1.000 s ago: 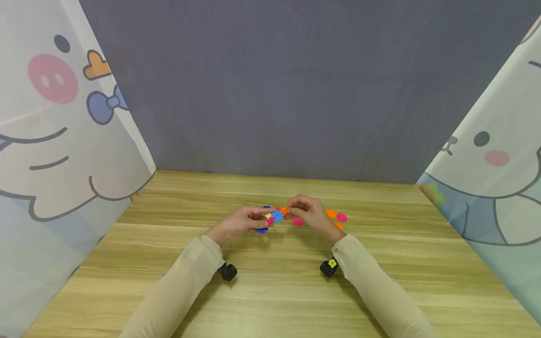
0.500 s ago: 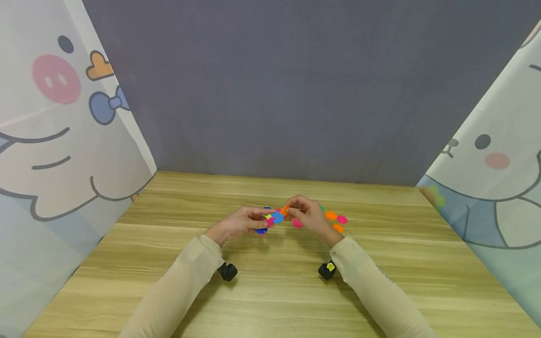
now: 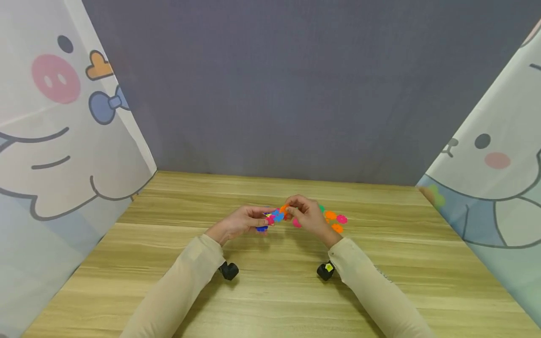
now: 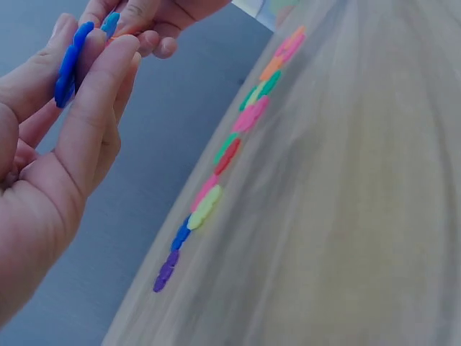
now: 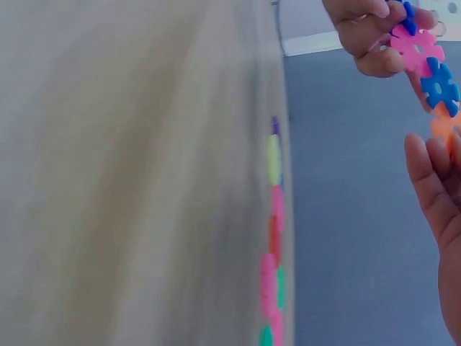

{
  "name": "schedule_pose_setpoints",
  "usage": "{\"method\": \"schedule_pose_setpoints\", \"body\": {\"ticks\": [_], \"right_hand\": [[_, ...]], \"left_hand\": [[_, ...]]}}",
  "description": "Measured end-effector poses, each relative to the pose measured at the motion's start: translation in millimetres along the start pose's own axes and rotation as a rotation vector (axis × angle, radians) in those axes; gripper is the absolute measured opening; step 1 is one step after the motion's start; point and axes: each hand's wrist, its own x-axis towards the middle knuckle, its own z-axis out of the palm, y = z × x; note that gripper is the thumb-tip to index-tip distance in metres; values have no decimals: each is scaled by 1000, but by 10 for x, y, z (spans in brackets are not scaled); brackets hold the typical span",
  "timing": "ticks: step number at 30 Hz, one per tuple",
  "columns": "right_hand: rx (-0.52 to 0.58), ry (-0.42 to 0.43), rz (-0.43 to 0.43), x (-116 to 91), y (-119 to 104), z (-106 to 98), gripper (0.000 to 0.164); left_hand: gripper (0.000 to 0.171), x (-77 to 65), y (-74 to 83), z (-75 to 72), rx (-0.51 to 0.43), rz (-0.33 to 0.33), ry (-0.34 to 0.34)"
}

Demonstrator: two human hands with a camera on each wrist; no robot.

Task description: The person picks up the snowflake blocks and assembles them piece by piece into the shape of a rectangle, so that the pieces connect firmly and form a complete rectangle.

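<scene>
My left hand [image 3: 243,220] pinches a short chain of notched, flower-shaped interlocking discs above the table. In the right wrist view the chain runs from a dark blue disc [image 5: 408,18] to a pink disc [image 5: 416,49], then a lighter blue disc [image 5: 440,88]. At its far end my right hand [image 3: 310,217] pinches an orange disc [image 5: 444,124] by the edge, right against the lighter blue one. Fingers cover part of the dark blue and orange discs. From the left wrist, the dark blue disc [image 4: 72,65] shows edge-on between thumb and fingers.
Loose discs lie flat on the wooden table [image 3: 270,291] beneath and beyond the hands, among them a pink one [image 3: 342,219], an orange one [image 3: 336,228], a yellow one [image 4: 204,207] and a purple one [image 4: 166,271]. A grey panel [image 3: 279,94] stands behind.
Both hands stay almost in place, still holding the discs together. The orange disc has tilted slightly, and my right wrist has shifted a little left, baring a green disc behind it.
</scene>
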Motion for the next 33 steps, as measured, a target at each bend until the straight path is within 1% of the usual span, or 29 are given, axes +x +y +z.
{"method": "schedule_pose_setpoints", "body": {"ticks": [3,5,8,14,21,25,28,33], "right_hand": [[3,2,-6,26,-17,-12,8],[3,-7,-8,45,-43,-33,8],[12,-26,1,59,-65,-49,8],[59,-74,63,65,-54,-23,9],[60,-92,72,64,-23,32,10],[79,-107,103,88,-5,65,11],[85,-105,146,97,2,75,12],[42,-69,225,122,9,66,19]], "left_hand": [[48,7,32,-11,2,-3,6],[48,11,58,-20,19,-2,4],[49,12,71,-39,29,-2,-16],[51,-10,68,-73,10,-24,-52],[48,-34,37,-111,11,-47,-69],[45,-59,-3,-162,29,-69,-49],[46,-94,-34,-208,40,-78,-33],[49,-171,-63,-279,21,-54,-2]]}}
